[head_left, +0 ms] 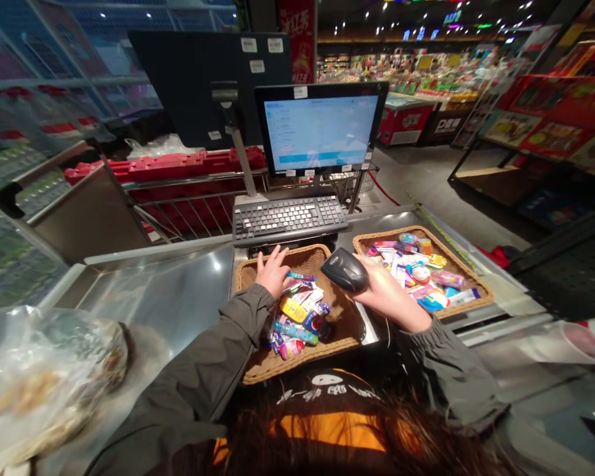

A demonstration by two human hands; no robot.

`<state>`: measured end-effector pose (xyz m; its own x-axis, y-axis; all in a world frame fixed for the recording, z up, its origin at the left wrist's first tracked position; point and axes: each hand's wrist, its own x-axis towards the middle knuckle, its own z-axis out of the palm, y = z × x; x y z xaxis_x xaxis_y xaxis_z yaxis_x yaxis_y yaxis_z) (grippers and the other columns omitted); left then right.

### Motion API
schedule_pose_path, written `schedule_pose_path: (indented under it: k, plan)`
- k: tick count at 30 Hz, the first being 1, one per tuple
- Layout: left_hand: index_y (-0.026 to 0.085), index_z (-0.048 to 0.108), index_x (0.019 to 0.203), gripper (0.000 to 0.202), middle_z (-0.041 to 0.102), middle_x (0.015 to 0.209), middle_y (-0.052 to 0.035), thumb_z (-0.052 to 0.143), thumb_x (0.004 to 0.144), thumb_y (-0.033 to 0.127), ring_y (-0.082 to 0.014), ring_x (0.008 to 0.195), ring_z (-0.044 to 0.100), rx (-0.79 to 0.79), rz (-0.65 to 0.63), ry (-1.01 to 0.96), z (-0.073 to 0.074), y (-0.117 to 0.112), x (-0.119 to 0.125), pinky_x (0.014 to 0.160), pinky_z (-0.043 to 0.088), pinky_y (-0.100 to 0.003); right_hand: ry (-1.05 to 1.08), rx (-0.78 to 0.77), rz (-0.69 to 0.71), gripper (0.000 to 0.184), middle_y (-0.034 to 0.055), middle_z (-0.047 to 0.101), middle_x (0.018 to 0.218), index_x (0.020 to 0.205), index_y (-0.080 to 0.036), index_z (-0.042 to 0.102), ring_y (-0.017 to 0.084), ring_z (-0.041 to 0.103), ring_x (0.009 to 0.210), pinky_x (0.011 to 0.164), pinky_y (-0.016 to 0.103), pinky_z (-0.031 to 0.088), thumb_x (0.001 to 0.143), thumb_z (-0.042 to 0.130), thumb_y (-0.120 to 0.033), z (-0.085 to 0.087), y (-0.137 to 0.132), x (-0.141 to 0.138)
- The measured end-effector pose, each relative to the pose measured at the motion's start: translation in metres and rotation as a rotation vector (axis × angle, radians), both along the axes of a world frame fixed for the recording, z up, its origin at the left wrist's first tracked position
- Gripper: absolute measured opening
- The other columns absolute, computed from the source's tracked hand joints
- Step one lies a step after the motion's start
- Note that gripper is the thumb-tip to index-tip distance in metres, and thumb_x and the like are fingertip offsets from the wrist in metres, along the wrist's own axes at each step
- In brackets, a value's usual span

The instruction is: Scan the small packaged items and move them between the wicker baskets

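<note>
My right hand [387, 289] is wrapped round a black barcode scanner [344, 270], held above the gap between two wicker baskets. Its head points left, over the left wicker basket [344, 317]. In that basket lie several small colourful packets, among them a yellow packet [293, 309] and a light-blue tube-shaped pack [295, 332]. My left hand [272, 271] is over the basket's far left part, fingers spread. Beside its thumb side is a slim teal-and-purple item [301, 276]; whether they touch I cannot tell. The right wicker basket [482, 291] holds several more small packets and toys.
Behind the baskets stand a keyboard [290, 218] and a lit monitor [322, 129]. A second screen [208, 86] shows its back. Clear plastic bags [44, 377] with goods lie on the metal counter [188, 281] at left. A metal cart [188, 218] stands beyond the counter.
</note>
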<state>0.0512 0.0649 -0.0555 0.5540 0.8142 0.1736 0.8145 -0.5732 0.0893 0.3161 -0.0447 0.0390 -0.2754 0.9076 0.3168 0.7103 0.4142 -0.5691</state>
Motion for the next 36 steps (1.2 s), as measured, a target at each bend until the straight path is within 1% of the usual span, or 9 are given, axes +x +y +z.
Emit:
schedule_pose_path:
  k: [6, 11, 14, 18, 21, 24, 27, 32, 36]
  plan:
    - [0.021, 0.074, 0.086, 0.009, 0.042, 0.154, -0.0147, 0.065, 0.082, 0.021, -0.0360, 0.148, 0.027, -0.003, -0.013, 0.122, -0.013, 0.002, 0.003, 0.113, 0.012, -0.073, 0.035, -0.027, -0.042, 0.029, 0.0106, 0.069, 0.104, 0.102, -0.017, 0.065, 0.027, 0.065, 0.098, 0.088, 0.040, 0.053, 0.074, 0.069, -0.018, -0.002, -0.007, 0.014]
    - [0.020, 0.072, 0.107, 0.025, 0.040, 0.154, -0.0188, 0.064, 0.085, 0.027, -0.0384, 0.146, 0.030, 0.074, -0.065, 0.070, 0.001, 0.006, 0.022, 0.111, 0.017, -0.074, 0.073, 0.007, -0.140, 0.042, 0.0108, 0.069, 0.117, 0.117, -0.020, 0.063, 0.029, 0.065, 0.109, 0.096, 0.044, 0.052, 0.075, 0.070, -0.024, -0.001, -0.015, 0.037]
    - [0.019, 0.069, 0.116, 0.032, 0.038, 0.156, -0.0188, 0.064, 0.087, 0.032, -0.0386, 0.147, 0.029, 0.098, -0.154, 0.036, 0.024, 0.007, 0.052, 0.112, 0.018, -0.074, 0.088, 0.022, -0.212, 0.050, 0.0127, 0.069, 0.121, 0.123, -0.018, 0.061, 0.031, 0.065, 0.111, 0.099, 0.046, 0.051, 0.074, 0.071, -0.026, 0.000, -0.021, 0.059]
    - [0.018, 0.064, 0.125, 0.044, 0.035, 0.157, -0.0201, 0.067, 0.085, 0.035, -0.0380, 0.148, 0.028, 0.120, -0.336, -0.014, 0.055, 0.007, 0.112, 0.114, 0.019, -0.070, 0.118, 0.062, -0.340, 0.053, 0.0166, 0.067, 0.123, 0.123, -0.015, 0.061, 0.034, 0.064, 0.114, 0.101, 0.050, 0.050, 0.073, 0.072, -0.030, 0.001, -0.034, 0.100]
    - [0.019, 0.060, 0.132, 0.056, 0.031, 0.158, -0.0217, 0.072, 0.081, 0.038, -0.0387, 0.148, 0.025, 0.121, -0.500, -0.035, 0.064, 0.008, 0.165, 0.115, 0.017, -0.069, 0.137, 0.094, -0.519, 0.048, 0.0134, 0.070, 0.119, 0.117, -0.019, 0.065, 0.032, 0.066, 0.111, 0.099, 0.049, 0.051, 0.074, 0.074, -0.038, 0.002, -0.048, 0.133]
    - [0.021, 0.058, 0.135, 0.059, 0.028, 0.160, -0.0208, 0.073, 0.081, 0.041, -0.0383, 0.149, 0.022, 0.078, -0.626, -0.019, 0.057, 0.008, 0.221, 0.115, 0.014, -0.070, 0.170, 0.136, -0.683, 0.056, 0.0129, 0.070, 0.120, 0.120, -0.018, 0.064, 0.032, 0.066, 0.111, 0.098, 0.047, 0.052, 0.072, 0.075, -0.046, 0.003, -0.063, 0.162]
    - [0.021, 0.059, 0.133, 0.052, 0.027, 0.161, -0.0199, 0.068, 0.085, 0.040, -0.0371, 0.150, 0.021, 0.045, -0.679, 0.007, 0.042, 0.008, 0.275, 0.115, 0.015, -0.070, 0.146, 0.151, -0.762, 0.054, 0.0135, 0.070, 0.117, 0.115, -0.017, 0.066, 0.032, 0.067, 0.109, 0.095, 0.046, 0.053, 0.072, 0.074, -0.049, 0.005, -0.075, 0.183]
    - [0.020, 0.063, 0.124, 0.045, 0.026, 0.161, -0.0194, 0.071, 0.082, 0.034, -0.0366, 0.150, 0.021, -0.005, -0.659, 0.063, 0.023, 0.020, 0.349, 0.115, 0.017, -0.070, 0.129, 0.152, -0.748, 0.048, 0.0132, 0.071, 0.113, 0.111, -0.017, 0.067, 0.032, 0.068, 0.103, 0.092, 0.044, 0.055, 0.072, 0.074, -0.044, 0.005, -0.080, 0.204]
    - [0.021, 0.063, 0.126, 0.060, 0.023, 0.162, -0.0192, 0.081, 0.071, 0.040, -0.0394, 0.150, 0.018, -0.114, -0.637, 0.151, 0.007, 0.036, 0.382, 0.114, 0.016, -0.072, 0.138, 0.152, -0.717, 0.050, 0.0133, 0.071, 0.116, 0.115, -0.017, 0.066, 0.031, 0.068, 0.105, 0.093, 0.044, 0.055, 0.072, 0.075, -0.042, 0.001, -0.076, 0.215]
